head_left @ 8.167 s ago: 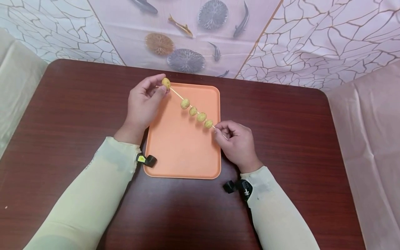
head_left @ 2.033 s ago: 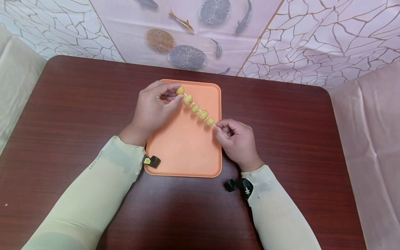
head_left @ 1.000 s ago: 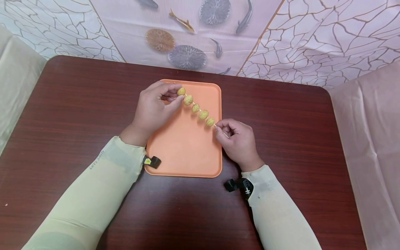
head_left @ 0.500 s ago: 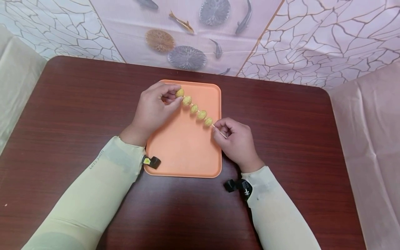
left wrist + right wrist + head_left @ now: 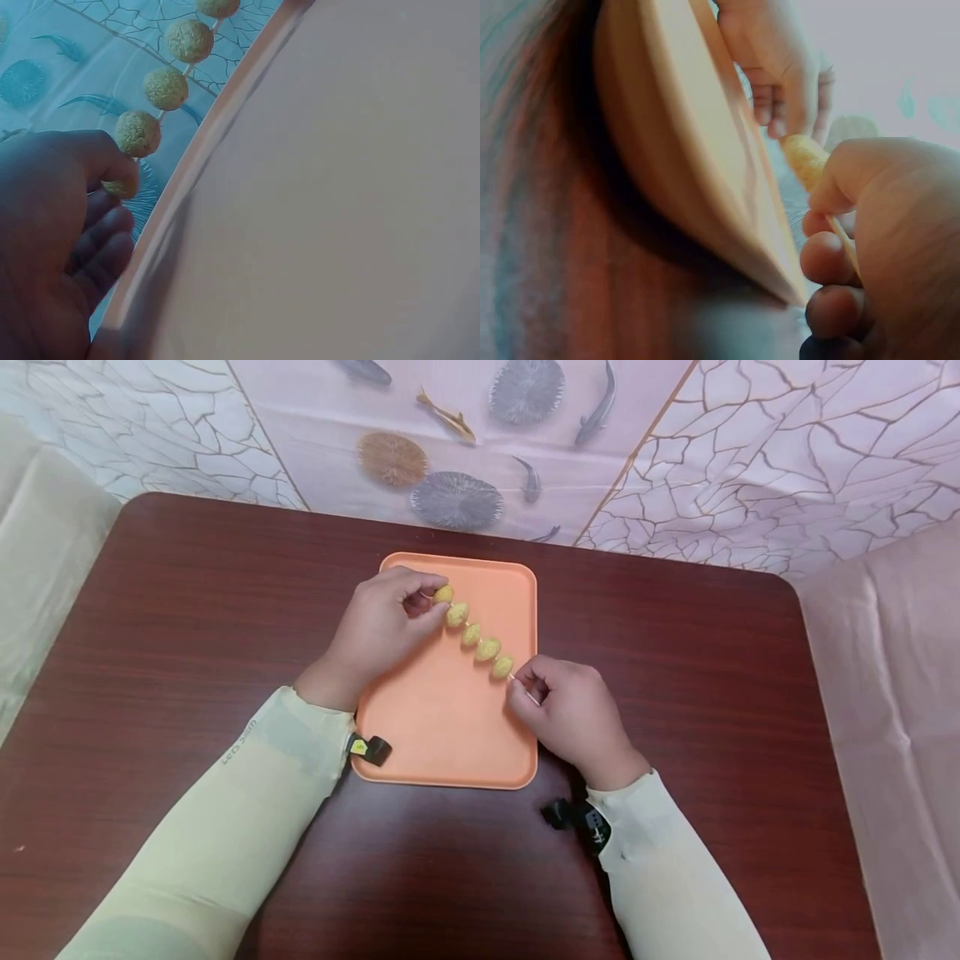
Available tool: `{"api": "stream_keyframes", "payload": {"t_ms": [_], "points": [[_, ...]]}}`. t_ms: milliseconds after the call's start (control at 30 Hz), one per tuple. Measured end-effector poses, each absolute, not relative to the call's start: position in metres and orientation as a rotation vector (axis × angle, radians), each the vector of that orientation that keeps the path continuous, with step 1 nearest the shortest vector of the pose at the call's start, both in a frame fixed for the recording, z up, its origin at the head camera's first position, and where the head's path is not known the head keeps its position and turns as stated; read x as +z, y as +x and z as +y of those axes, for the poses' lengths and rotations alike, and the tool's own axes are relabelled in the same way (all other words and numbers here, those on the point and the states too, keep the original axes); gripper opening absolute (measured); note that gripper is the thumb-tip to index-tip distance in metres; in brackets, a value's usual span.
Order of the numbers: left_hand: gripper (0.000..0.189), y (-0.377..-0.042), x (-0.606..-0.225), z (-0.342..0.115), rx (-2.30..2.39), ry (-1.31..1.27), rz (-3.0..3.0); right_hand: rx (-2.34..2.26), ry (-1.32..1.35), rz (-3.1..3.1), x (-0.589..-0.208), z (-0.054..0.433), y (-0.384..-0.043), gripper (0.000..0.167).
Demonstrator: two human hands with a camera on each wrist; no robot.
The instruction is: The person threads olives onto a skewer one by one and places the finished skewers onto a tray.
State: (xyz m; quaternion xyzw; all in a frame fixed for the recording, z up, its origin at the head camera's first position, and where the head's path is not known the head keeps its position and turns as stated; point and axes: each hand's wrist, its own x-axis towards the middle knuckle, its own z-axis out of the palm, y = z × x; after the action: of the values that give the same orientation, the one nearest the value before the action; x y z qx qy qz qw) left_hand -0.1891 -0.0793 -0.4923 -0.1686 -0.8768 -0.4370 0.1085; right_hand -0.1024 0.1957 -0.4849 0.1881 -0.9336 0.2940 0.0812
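Over an orange tray [image 5: 442, 739], both hands hold a thin wooden skewer [image 5: 533, 698] threaded with several round, yellowish, rough-skinned balls [image 5: 488, 649]. The left hand [image 5: 384, 625] pinches the far end ball [image 5: 444, 594] between thumb and forefinger; in the left wrist view that ball [image 5: 121, 185] is partly covered by the fingers. Near the other end, the right hand [image 5: 573, 714] pinches the bare stick, its other fingers curled. From the right wrist, the stick [image 5: 844, 240] runs under the thumb side toward a ball [image 5: 802, 159]. The skewer slants from far left to near right.
The tray lies on a dark red-brown wooden table [image 5: 697, 735]. A patterned cloth [image 5: 457, 443] with fish prints hangs behind the far edge. Black wrist cameras [image 5: 557, 814] stick out from both sleeves, the left one [image 5: 378, 750] overlapping the tray's near left corner.
Since the oldest frame, the far end ball has slid down the stick, closing the gap to the others. In the last half second both hands and the skewer shifted slightly nearer the body.
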Motion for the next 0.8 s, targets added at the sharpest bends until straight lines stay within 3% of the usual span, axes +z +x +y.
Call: {"api": "stream_keyframes", "payload": {"t_ms": [333, 800], "points": [[0.033, -0.186, -0.492, -0.078, -1.183, -0.580, -2.739, 0.756, 0.695, -2.839, -0.477, 0.185, -0.085, 0.018], [0.031, -0.187, -0.492, -0.081, -1.277, -0.645, -2.660, 0.750, 0.641, -2.701, -0.486, 0.175, -0.069, 0.020]]}}
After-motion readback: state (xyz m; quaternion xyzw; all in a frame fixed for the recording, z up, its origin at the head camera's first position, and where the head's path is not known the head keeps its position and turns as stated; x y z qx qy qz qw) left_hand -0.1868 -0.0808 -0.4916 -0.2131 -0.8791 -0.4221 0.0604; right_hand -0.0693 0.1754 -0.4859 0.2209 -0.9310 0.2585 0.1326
